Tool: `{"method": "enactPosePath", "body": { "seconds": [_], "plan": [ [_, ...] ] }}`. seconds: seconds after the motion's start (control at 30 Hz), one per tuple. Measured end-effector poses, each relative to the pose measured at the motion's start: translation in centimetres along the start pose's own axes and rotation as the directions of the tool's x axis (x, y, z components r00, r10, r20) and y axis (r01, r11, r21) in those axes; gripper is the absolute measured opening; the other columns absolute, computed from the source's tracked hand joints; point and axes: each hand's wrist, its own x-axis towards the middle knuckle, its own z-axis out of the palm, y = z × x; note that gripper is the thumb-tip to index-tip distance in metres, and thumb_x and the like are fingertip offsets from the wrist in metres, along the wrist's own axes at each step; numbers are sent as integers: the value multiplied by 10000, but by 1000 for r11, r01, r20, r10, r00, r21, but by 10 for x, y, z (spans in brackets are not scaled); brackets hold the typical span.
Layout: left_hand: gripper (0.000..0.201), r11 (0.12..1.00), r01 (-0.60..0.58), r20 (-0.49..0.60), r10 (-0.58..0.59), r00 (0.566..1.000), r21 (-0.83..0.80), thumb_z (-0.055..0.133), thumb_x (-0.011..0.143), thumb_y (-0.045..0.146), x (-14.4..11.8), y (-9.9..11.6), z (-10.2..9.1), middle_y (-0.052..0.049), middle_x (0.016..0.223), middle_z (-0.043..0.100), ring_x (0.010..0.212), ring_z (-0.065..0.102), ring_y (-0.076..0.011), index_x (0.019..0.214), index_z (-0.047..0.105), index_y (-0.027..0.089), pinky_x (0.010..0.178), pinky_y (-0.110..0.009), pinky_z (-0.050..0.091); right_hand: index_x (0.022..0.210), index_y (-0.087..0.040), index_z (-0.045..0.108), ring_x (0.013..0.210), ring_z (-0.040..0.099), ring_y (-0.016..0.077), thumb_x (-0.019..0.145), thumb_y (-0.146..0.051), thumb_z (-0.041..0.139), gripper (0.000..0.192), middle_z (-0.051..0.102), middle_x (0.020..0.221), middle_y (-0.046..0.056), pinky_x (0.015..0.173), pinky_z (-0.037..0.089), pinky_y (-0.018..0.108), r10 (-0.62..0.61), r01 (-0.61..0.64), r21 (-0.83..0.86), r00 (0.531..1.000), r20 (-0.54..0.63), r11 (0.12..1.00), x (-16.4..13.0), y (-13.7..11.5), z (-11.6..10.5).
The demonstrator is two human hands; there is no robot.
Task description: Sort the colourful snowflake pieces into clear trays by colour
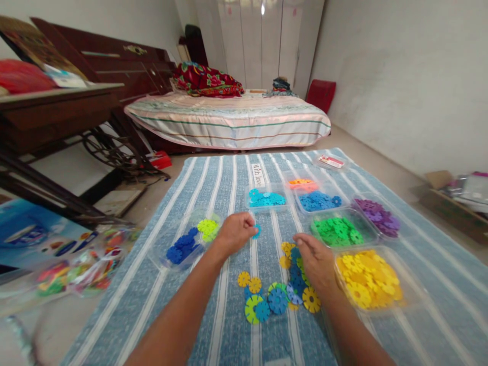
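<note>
Pinched in the left hand [235,233], a teal disc [257,231] is held edge-up; the right hand [316,264] is laid flat on loose discs [278,297].

Blue-and-white striped cloth [229,193], yellow pieces [368,279]

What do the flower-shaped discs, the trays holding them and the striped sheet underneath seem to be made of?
Discs: likely moulded plastic, bright uniform colours, crisp notched edges. Trays: clear thin plastic, see-through walls with glints. Striped sheet: woven cloth, matte, slightly wrinkled.
</note>
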Motion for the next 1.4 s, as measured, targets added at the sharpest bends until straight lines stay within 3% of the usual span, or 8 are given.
{"method": "enactPosePath", "body": {
  "seconds": [0.1,0.2,0.33,0.5,0.7,0.9,1.23,1.4],
  "plan": [
    [338,996,21,-200,-37,979,-82,496,797,349,28,21,-7,-4,726,632,639,590,-137,1064,547,148,628,-243,441,873,-200,692,864,657,210,817,-365,525,242,721,886,55,823,505,359,10,-10,-1,1000,-17,1000,1,2,-1],
    [382,999,30,-354,-25,935,11,516,805,365,37,34,-7,-63,868,671,799,619,-182,1112,552,140,737,-283,448,882,-196,692,866,655,209,820,-360,520,245,719,890,58,821,503,356,5,-5,1,999,-39,1000,1,2,-3],
    [209,970,-164,-54,176,983,181,494,818,289,20,34,19,-30,813,675,787,616,-169,898,651,177,715,-260,440,909,-193,686,876,651,207,835,-357,501,259,717,903,61,825,497,356,4,-3,15,999,-36,1000,0,-1,-2],
    [159,910,-364,222,321,921,196,555,749,195,-5,39,62,0,756,669,750,617,-158,841,682,213,673,-234,433,972,-189,667,849,654,200,853,-357,478,279,713,907,61,809,507,370,7,-3,59,997,-77,998,-1,-6,-2],
    [321,844,-457,340,358,870,281,484,730,110,-8,52,75,-70,894,650,841,628,-232,959,675,229,682,-295,461,956,-193,667,835,657,197,848,-345,501,249,716,893,51,777,516,345,-3,9,66,995,-96,998,1,-4,-5],
    [245,830,-465,366,348,863,307,467,752,144,-9,52,75,-81,889,629,856,612,-237,867,675,204,683,-302,465,945,-196,676,850,654,198,840,-341,519,238,718,907,50,781,513,338,-29,35,56,994,-103,998,2,-1,-4],
    [190,954,-299,137,298,945,-12,561,739,238,6,33,54,18,543,537,568,531,-117,569,610,169,563,-216,393,945,-201,669,856,653,193,840,-322,526,214,712,906,51,798,509,349,-6,14,85,996,-89,996,2,0,-4],
    [355,983,-115,-132,96,987,-146,382,869,339,34,32,21,-43,784,654,551,566,-88,1044,600,121,491,-185,412,937,-200,667,851,656,191,842,-325,528,210,716,889,48,804,512,353,-9,18,92,995,-103,996,1,-3,-3]
  ]
}}
